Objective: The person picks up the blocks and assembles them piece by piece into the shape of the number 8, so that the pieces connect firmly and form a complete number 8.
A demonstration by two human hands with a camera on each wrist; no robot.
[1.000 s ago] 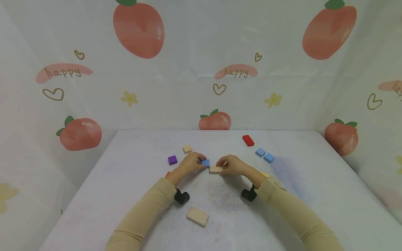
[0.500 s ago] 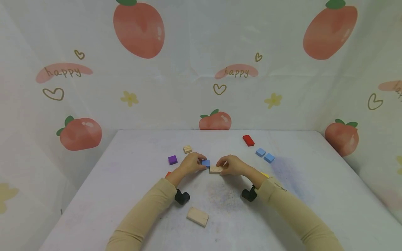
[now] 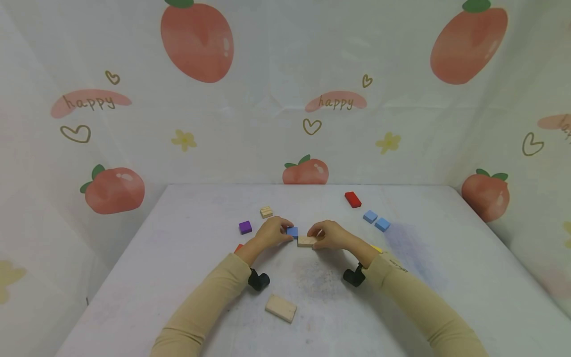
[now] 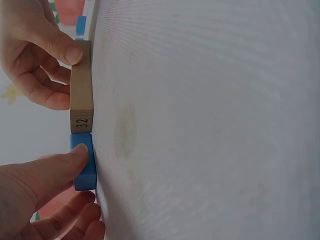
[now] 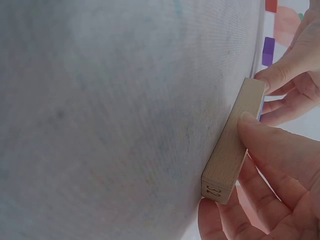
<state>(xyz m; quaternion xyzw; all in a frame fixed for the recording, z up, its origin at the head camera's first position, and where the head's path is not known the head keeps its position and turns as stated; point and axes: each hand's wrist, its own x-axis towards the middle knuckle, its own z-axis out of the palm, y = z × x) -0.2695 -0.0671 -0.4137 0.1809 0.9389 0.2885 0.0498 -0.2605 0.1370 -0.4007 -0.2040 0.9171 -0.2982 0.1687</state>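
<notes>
white tabletop (image 3: pixel 321 317), smudged mid and right. nearest: bare wooden plank (image 3: pixel 281 308), flat, slightly skewed. next, yellow piece (image 3: pixel 376 248) and red piece (image 3: pixel 238 247), mostly hidden by the wrists. center: right hand (image 3: pixel 330 235) pinching wooden block marked 32 (image 3: pixel 306 241); left hand (image 3: pixel 272 231) pinching blue block (image 3: pixel 292 232) at its left end, practically touching. beyond: purple block (image 3: pixel 245 227) left, two light-blue blocks (image 3: pixel 382 224) right, ridged wooden block (image 3: pixel 266 212), red block (image 3: pixel 353 200). back: fruit-print curtain (image 3: pixel 241 148).

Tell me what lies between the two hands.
In the head view, a blue block in the left hand and a wooden block in the right hand.
</notes>
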